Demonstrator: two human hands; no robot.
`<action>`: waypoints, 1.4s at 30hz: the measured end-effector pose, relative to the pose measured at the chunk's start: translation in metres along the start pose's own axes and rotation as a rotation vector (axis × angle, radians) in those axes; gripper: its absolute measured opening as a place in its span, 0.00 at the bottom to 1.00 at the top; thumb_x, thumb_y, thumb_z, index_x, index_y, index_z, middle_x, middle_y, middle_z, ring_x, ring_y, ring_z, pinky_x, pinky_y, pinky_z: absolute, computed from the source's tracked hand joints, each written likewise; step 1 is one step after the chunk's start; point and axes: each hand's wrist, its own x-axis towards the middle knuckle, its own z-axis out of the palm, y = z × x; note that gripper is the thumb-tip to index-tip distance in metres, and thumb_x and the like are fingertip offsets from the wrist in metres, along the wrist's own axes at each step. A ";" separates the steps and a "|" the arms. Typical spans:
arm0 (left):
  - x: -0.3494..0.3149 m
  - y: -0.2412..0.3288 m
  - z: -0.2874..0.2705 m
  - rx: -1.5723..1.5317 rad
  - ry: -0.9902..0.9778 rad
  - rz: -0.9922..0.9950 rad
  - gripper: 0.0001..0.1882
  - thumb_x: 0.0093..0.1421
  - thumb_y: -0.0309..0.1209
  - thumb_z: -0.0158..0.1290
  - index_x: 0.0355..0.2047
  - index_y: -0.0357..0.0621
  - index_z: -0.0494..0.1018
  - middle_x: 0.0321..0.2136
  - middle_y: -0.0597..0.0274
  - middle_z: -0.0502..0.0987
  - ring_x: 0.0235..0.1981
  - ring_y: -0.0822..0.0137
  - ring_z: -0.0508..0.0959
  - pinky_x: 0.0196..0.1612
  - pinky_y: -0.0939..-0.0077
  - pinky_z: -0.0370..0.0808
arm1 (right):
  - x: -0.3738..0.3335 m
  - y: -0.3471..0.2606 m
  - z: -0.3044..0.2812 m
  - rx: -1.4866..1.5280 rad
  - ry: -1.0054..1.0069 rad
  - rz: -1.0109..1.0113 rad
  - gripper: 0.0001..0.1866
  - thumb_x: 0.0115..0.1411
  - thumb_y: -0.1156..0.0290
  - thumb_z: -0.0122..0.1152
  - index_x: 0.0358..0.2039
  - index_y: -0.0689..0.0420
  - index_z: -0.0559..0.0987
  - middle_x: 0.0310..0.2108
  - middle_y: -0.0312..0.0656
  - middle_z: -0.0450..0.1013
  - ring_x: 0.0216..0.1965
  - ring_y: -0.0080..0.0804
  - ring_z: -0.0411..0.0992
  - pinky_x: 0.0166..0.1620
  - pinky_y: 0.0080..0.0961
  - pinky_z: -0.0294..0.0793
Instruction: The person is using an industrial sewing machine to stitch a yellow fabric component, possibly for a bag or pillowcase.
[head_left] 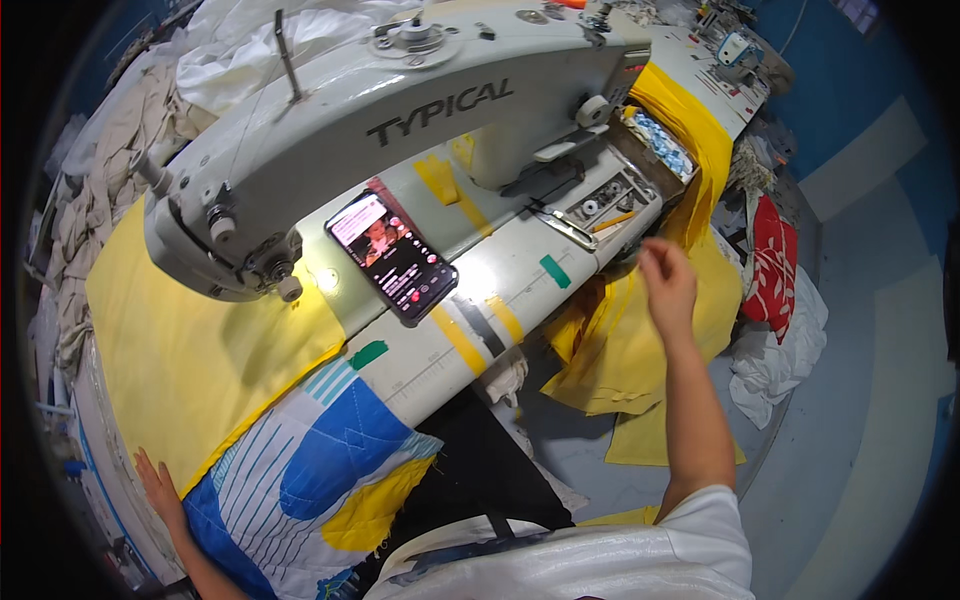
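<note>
My left hand (157,490) lies with fingers stretched out at the left border of a yellow fabric piece (170,330), beside a quilted blue, white and yellow patterned cloth (330,450). The yellow fabric runs under the needle end of a white sewing machine (350,140), and the patterned cloth hangs over the table edge toward my lap. On the right, my right hand (668,288) is raised with its fingers curled together, above a hanging stack of yellow fabric pieces (610,360). Whatever its fingers may pinch is too small to make out.
A lit phone (390,250) rests on the machine bed beside the needle end. Scissors (565,225), a yellow pencil (614,222) and bobbins lie in a tray at the right. Beige cloth (125,200) is heaped on the left; a red printed cloth (773,265) lies far right.
</note>
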 end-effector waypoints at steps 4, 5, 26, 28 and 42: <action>0.007 0.013 0.002 -0.014 -0.031 -0.004 0.27 0.65 0.38 0.38 0.63 0.53 0.50 0.64 0.51 0.49 0.65 0.51 0.47 0.63 0.60 0.47 | 0.117 0.085 -0.066 -0.370 0.403 0.030 0.10 0.55 0.67 0.58 0.34 0.60 0.77 0.29 0.42 0.75 0.31 0.30 0.73 0.35 0.24 0.71; 0.008 0.012 0.002 -0.002 -0.043 -0.011 0.27 0.65 0.38 0.38 0.63 0.52 0.49 0.64 0.51 0.49 0.65 0.51 0.48 0.63 0.60 0.47 | 0.136 0.100 -0.077 -0.459 0.484 0.066 0.11 0.54 0.65 0.58 0.33 0.59 0.78 0.30 0.44 0.76 0.31 0.34 0.74 0.36 0.27 0.71; 0.011 -0.004 0.003 -0.119 -0.050 0.047 0.26 0.64 0.34 0.40 0.62 0.46 0.52 0.63 0.48 0.50 0.64 0.52 0.48 0.64 0.64 0.44 | 0.176 0.121 -0.106 -0.894 0.278 0.353 0.09 0.46 0.66 0.63 0.27 0.57 0.79 0.28 0.48 0.76 0.35 0.45 0.75 0.38 0.37 0.72; 0.014 -0.005 0.006 -0.148 -0.032 0.057 0.25 0.64 0.33 0.41 0.61 0.44 0.54 0.62 0.48 0.53 0.64 0.52 0.50 0.64 0.65 0.46 | 0.180 0.122 -0.121 -0.859 0.289 0.336 0.08 0.46 0.66 0.63 0.26 0.56 0.79 0.28 0.48 0.76 0.35 0.46 0.74 0.38 0.37 0.72; -0.082 0.413 -0.162 -0.957 0.162 1.174 0.16 0.39 0.19 0.53 0.33 0.41 0.74 0.33 0.54 0.73 0.31 0.55 0.73 0.33 0.66 0.69 | 0.049 -0.064 -0.142 -0.596 0.530 -0.629 0.04 0.57 0.81 0.49 0.33 0.60 0.69 0.22 0.48 0.68 0.22 0.46 0.70 0.26 0.30 0.67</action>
